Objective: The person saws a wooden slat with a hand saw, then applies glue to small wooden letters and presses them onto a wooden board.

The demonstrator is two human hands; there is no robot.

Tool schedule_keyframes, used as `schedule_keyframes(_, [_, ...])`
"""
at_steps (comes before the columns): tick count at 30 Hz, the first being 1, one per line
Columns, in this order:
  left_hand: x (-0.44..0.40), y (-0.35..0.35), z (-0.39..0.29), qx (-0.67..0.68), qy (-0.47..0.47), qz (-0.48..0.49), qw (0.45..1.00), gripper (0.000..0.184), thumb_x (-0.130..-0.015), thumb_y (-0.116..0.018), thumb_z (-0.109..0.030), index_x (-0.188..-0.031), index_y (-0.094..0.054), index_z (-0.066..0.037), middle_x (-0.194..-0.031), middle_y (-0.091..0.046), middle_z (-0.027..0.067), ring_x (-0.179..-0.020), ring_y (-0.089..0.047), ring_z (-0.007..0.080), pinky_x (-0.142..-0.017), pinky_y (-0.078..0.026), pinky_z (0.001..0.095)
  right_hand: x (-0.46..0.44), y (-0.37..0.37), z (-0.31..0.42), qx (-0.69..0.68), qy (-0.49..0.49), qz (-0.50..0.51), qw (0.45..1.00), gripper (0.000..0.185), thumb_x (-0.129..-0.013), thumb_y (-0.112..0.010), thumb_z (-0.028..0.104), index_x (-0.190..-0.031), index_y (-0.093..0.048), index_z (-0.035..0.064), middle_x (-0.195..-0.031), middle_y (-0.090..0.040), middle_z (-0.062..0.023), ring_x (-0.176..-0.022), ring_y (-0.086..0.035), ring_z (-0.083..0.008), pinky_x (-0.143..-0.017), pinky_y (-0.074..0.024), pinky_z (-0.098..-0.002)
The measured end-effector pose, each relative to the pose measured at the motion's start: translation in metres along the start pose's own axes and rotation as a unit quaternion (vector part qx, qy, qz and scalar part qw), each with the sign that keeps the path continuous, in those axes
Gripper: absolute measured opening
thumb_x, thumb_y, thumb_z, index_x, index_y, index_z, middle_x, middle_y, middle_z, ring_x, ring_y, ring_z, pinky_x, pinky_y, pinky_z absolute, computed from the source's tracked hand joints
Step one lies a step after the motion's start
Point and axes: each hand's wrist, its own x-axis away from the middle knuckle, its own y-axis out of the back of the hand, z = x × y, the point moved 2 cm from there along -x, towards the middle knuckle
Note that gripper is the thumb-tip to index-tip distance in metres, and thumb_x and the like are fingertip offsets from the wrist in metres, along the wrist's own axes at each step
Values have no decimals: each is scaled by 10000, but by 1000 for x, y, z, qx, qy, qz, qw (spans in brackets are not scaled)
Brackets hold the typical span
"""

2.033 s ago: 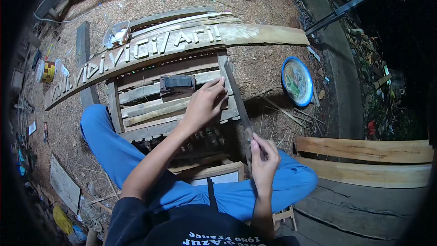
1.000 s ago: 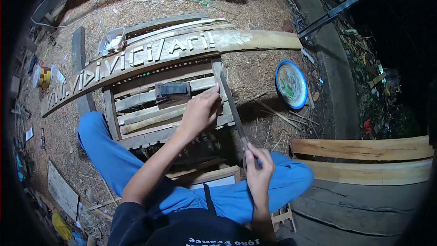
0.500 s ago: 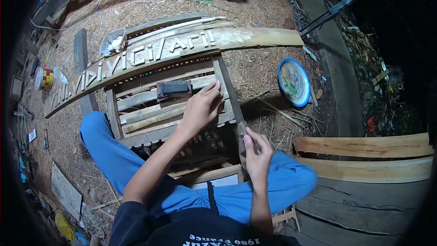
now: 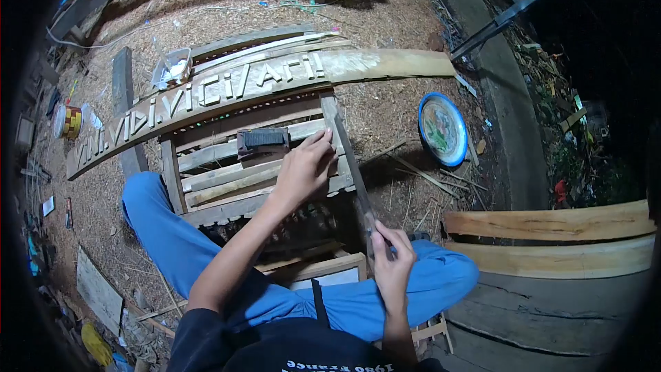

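Right hand (image 4: 391,256): the fingers are closed around the near part of a long dark strip (image 4: 359,189), with the thumb along its near end. The strip extends from this grip toward the far side, slanting slightly left, and runs alongside the right rail of a slatted wooden tabletop (image 4: 234,208).

Left hand (image 4: 308,167): positioned farther off and to the left, at the right rail of the tabletop, near the far part of the strip. The fingers are bent and set narrow, with the index finger directed toward the far side. Whether they pinch an object or only press on the rail cannot be told, as the back of the hand covers the contact area.

Ribbed dark block (image 4: 264,140): rests on the slats, just left of the left hand and apart from it.

Signboard (image 4: 406,64): lies across the far edge of the tabletop and projects beyond it at left and right. Raised pale letters (image 4: 224,88) occupy its left and middle portions; its right portion carries a whitish patch.

White container (image 4: 172,69): located just beyond the signboard, left of centre.

Blue-rimmed tray (image 4: 443,129): located on the ground (image 4: 385,114) to the right of the tabletop, apart from both hands.

Two pale planks (image 4: 551,226): located at the right, nearer than the tray, roughly parallel with a dark gap between them.
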Motion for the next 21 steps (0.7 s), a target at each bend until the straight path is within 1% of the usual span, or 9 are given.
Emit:
schedule_keyframes(2, [3,-2,0,8,15,17,1000,237,-939,-713,-138,-1104,-671,27,-1333,-667,243,-1257,-625,406,-983,-559,486,-2,3,-3,-3,-3,1,1000,200,-969,-713,23,-1155,-762,-32,-981,-726,-115,-916,-681,-184,-859,-526,-304])
schedule_keyframes(3, [4,-4,1,19,19,9,1000,318,-943,-711,-140,-1206,-663,33,-1290,-686,244,-1233,-637,407,-968,-562,485,-3,5,-1,-1,-6,1,1000,200,-969,-713,23,-1155,-762,-32,-981,-726,-115,-916,-681,-184,-859,-526,-304])
schedule_keyframes(6, [5,-7,4,8,6,7,1000,391,-944,-710,-138,-1286,-640,38,-1264,-695,242,-1219,-645,407,-953,-565,485,-8,5,1,-10,-63,8,998,195,-966,-714,20,-1147,-764,-34,-979,-729,-118,-916,-679,-185,-856,-525,-309])
schedule_keyframes(7, [6,-9,7,27,5,6,1000,519,-942,-728,-70,-1441,-590,-29,-1364,-652,221,-1059,-728,381,-899,-585,406,-1,5,3,1,-32,10,999,192,-969,-715,24,-1144,-765,-36,-986,-732,-118,-910,-680,-186,-846,-527,-309])
schedule_keyframes(9, [6,-10,7,23,1,8,1000,520,-943,-729,-68,-1443,-590,-30,-1365,-653,220,-1055,-732,375,-893,-586,402,9,9,2,24,24,5,999,192,-969,-716,26,-1143,-761,-43,-995,-737,-131,-893,-685,-198,-823,-531,-314])
schedule_keyframes(14, [6,-12,12,-1,-1,8,1000,514,-950,-728,-75,-1443,-590,-31,-1391,-644,219,-1064,-734,373,-896,-583,399,-4,6,4,5,16,-10,1000,205,-951,-714,-4,-1147,-756,-48,-976,-730,-148,-884,-689,-207,-818,-530,-322])
schedule_keyframes(18, [5,-8,8,-3,-1,9,1000,510,-946,-731,-82,-1435,-595,-28,-1399,-638,223,-1073,-729,381,-900,-583,405,-24,-11,10,4,17,7,1000,200,-959,-722,16,-1153,-764,-12,-1019,-738,-162,-933,-728,-253,-828,-557,-338])
schedule_keyframes(20, [3,-3,-1,2,1,10,1000,288,-934,-711,-133,-1162,-667,37,-1325,-668,252,-1278,-607,412,-993,-548,492,-13,0,8,13,23,5,1000,198,-956,-716,-2,-1147,-765,-27,-980,-732,-131,-885,-690,-199,-812,-535,-318])
schedule_keyframes(21, [3,-3,-1,14,4,9,1000,296,-935,-708,-128,-1176,-665,38,-1322,-668,254,-1278,-609,406,-996,-547,490,-8,7,15,13,31,7,999,198,-956,-721,4,-1146,-765,-27,-987,-731,-133,-890,-691,-195,-820,-534,-315])
